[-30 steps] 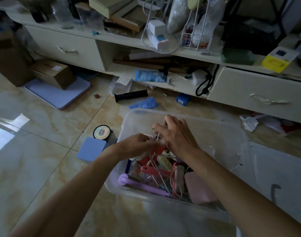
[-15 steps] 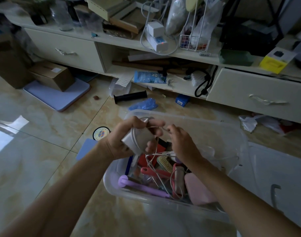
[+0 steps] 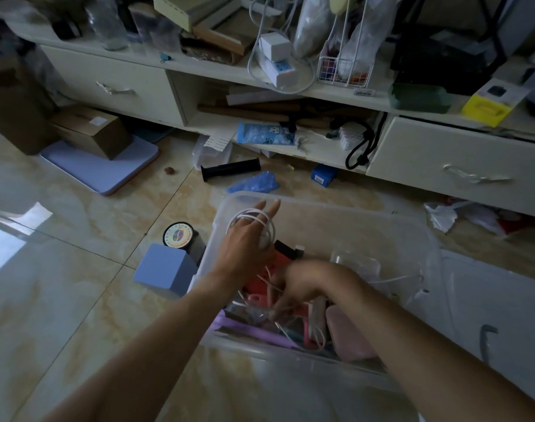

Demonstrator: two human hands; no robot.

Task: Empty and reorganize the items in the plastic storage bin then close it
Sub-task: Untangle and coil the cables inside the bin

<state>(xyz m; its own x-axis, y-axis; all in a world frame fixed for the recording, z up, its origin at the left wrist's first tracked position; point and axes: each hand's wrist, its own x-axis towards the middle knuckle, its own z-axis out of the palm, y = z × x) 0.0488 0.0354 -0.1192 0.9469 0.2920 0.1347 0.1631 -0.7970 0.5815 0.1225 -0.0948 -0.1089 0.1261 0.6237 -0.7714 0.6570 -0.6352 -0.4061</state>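
Note:
A clear plastic storage bin stands open on the tiled floor, with its clear lid lying to the right. Inside lie a purple bar, a pink case, red pieces and tangled white cords. My left hand hovers over the bin's left side, fingers stretched out. A white charger cable is looped round those fingers and a white plug shows under the palm. My right hand, blurred, reaches down into the bin with its fingertips on a strand of the white cable.
Left of the bin sit a blue block and a round spool. Beyond it lie a black cylinder, a blue bag and a small blue box. A cluttered low cabinet runs along the back. Crumpled paper lies at right.
My left hand turned over and spread its fingers, the cable now looped round them. My right hand dropped from beside the left hand down into the bin.

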